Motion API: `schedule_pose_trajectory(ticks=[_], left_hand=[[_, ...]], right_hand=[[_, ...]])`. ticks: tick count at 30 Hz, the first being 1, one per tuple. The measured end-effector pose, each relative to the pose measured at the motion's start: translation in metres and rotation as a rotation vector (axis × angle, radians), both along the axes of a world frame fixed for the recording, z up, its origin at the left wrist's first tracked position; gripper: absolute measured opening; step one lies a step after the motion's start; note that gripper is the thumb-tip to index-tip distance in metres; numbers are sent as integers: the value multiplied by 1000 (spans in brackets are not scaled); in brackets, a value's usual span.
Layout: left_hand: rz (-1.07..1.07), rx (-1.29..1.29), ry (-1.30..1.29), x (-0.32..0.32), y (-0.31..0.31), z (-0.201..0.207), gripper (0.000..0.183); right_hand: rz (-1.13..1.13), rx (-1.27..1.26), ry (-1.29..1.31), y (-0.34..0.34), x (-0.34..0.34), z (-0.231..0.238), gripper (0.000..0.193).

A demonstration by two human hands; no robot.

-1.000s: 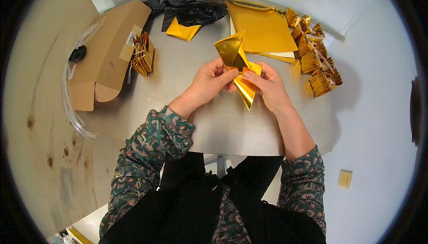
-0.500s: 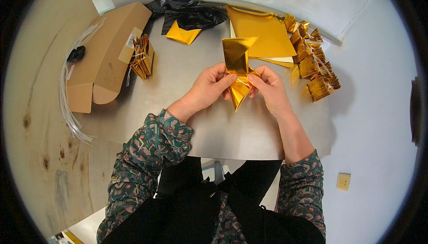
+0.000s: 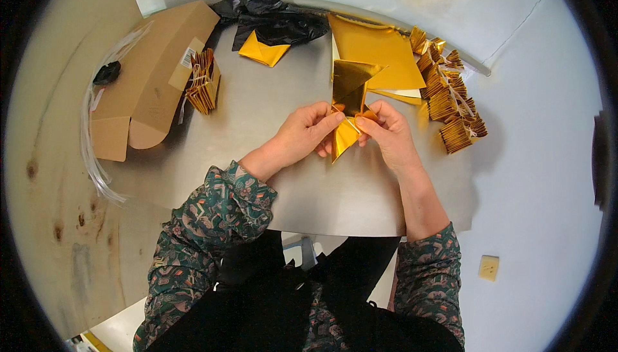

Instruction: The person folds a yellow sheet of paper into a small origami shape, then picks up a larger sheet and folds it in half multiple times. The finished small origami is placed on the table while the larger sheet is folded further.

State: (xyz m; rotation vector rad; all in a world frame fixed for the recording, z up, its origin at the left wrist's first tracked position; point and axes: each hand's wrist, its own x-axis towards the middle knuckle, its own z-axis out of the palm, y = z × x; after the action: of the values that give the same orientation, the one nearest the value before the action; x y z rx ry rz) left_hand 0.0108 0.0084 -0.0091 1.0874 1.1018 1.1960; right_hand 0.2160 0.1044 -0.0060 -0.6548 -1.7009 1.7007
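Note:
A partly folded sheet of gold foil paper [image 3: 351, 85] is held up between both hands above the grey table. My left hand [image 3: 308, 130] pinches its left side, thumb on top and fingers curled behind. On the right edge my right hand [image 3: 386, 132] pinches a fold between thumb and fingers. The upper part of the paper stands as a wide flap, and a pointed triangle hangs below the thumbs. My fingertips behind the paper are partly hidden. Just beyond the held piece lies a stack of flat gold foil sheets [image 3: 376, 49] with a white underside.
One folded gold piece [image 3: 264, 49] lies near a black plastic bag [image 3: 277, 20]. A tied bundle of folded pieces [image 3: 204, 85] leans by a cardboard box [image 3: 151, 75] with white ties [image 3: 90, 152] alongside. Several tied gold bundles [image 3: 454, 104] line the right edge by the wall.
The gold paper has shifted slightly right and tilted between my hands, and its lower point has swung a little left. Both hands keep their pinch. The whole view has moved slightly.

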Motion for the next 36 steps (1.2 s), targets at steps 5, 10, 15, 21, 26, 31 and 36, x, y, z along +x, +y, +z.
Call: schedule_pose_trajectory(ticks=[5,10,15,21,26,31,36], left_hand=[[-7,21,-72,-4,0,-1,17],[42,-7,-108,-9,2,-4,18],[73,-2,-168,-13,3,-2,17],[56,-31,-251,-12,1,-3,17],[40,16,-177,-9,-1,0,16],[177,136,-152,0,-11,10,14],[171,388,147,4,-11,9,15]], right_hand=[[39,-111,-57,-2,-1,4,14],[-62,-2,6,-10,-3,8,28],[-34,258,31,-7,-3,4,35],[-61,526,-73,-8,-2,4,26],[-48,470,-47,-6,-1,3,19],[-75,273,78,-2,4,2,16],[-92,197,127,-3,5,2,16]])
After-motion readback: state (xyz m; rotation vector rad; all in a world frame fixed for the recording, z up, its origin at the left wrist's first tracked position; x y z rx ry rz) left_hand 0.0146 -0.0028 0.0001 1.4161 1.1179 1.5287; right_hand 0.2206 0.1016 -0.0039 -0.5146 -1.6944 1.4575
